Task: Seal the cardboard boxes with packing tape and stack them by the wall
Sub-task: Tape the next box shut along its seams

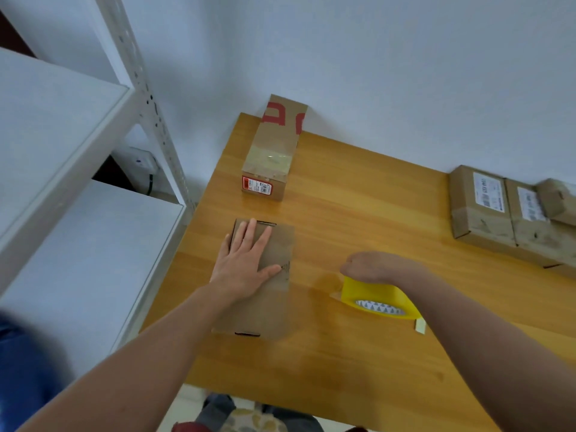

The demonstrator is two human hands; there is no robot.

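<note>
The left hand (246,263) lies flat, fingers straight, on one brown box (272,310) on the bench (358,207). Right of that box, the right hand (371,266) grips one yellow tape roll (372,294). Beyond the box stands one taped box (274,151); three more boxes (480,210) sit far right.

glossy wood table (358,194); matt cardboard box (274,294); shiny yellow plastic tape roll (374,296).

Yellow tape roll (378,296), brown boxes (265,275), honey-orange wooden table (358,219), white wall (374,57).
</note>
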